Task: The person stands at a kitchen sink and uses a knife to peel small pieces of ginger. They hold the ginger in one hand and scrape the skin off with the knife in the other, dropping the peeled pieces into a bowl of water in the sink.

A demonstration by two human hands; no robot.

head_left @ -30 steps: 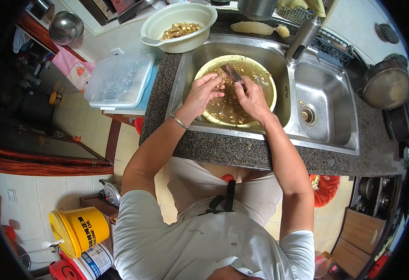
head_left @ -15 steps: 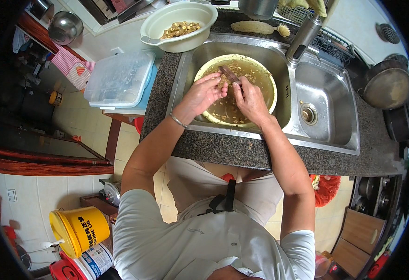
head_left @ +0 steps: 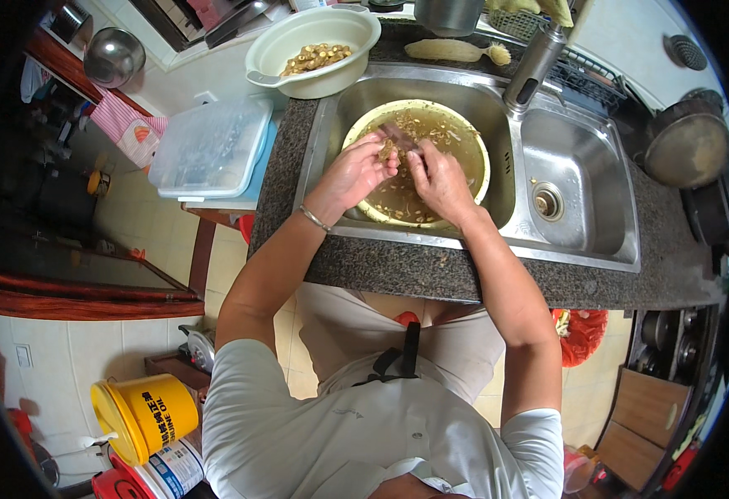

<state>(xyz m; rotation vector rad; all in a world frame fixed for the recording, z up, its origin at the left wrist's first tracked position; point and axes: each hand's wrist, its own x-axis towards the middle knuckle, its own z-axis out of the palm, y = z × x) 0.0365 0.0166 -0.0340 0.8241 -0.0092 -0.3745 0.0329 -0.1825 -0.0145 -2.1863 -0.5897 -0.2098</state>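
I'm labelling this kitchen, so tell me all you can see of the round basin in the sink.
The basin is round, pale yellow and apparently plastic, with dark specks on its rim. It stands upright in the left bowl of the metal sink, holding murky brownish water with floating bits. The left hand and right hand are over it; whether either touches it isn't clear.

Black lettering [head_left: 162, 416] on yellow bucket [head_left: 141, 418]; label [head_left: 179, 467] below seems illegible.
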